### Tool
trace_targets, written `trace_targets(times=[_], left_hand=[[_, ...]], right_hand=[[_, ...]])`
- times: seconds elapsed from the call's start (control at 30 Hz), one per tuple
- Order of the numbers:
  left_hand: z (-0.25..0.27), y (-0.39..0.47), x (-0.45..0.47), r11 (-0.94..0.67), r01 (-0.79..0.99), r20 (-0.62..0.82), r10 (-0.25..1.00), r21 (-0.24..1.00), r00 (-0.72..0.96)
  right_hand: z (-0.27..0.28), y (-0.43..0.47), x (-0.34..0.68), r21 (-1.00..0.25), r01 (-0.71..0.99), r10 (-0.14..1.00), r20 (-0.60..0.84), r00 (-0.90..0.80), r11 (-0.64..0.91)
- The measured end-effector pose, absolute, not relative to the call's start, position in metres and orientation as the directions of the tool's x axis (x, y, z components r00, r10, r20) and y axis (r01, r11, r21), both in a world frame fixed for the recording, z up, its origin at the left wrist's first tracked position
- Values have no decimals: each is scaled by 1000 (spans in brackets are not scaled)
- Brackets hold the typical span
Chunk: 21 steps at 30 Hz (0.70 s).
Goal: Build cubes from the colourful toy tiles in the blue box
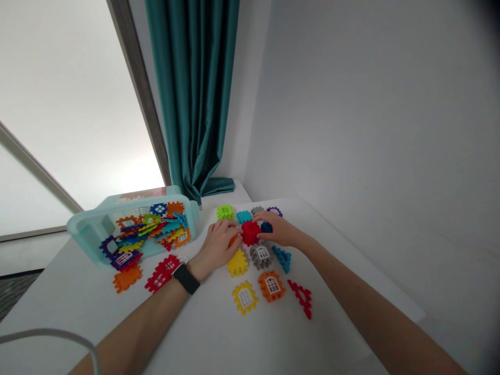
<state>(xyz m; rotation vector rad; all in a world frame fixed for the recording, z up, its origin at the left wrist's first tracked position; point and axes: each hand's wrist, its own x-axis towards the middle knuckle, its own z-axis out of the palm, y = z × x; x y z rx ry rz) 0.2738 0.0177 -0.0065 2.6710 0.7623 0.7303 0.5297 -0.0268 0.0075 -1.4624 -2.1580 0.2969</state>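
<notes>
My left hand [222, 242], with a dark watch on its wrist, curves over an orange piece [233, 240], its fingertips at the left side of a red block [250, 233]. This block looks like stacked notched square tiles. From the right, my right hand [282, 229] reaches round it, thumb and forefinger at its edges. A dark blue piece [266, 227] shows inside the curl of the right hand. Just nearer lie a yellow tile stack [238, 263] and a grey stack with a white window [261, 255]. Part of the orange piece is hidden by my left fingers.
A pale teal bin [88, 237] full of mixed tiles lies at the left. Red tiles [163, 273] and an orange tile [127, 279] lie before it. Green block [225, 212], orange window tile [272, 286], yellow window tile [245, 297], blue triangle [282, 258] and red triangle [301, 298] surround my hands.
</notes>
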Motion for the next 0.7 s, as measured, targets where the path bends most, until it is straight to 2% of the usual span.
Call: trace_targets(times=[0.33, 0.5, 0.7], left_hand=[[6, 16, 262, -832, 412, 347, 536, 372, 769], [14, 15, 241, -843, 436, 345, 530, 316, 775], [19, 18, 200, -839, 480, 369, 545, 257, 753]], right_hand=[[16, -43, 517, -382, 824, 880, 395, -263, 418], [23, -50, 492, -279, 849, 845, 443, -300, 448], [30, -54, 445, -218, 839, 817, 443, -371, 499]])
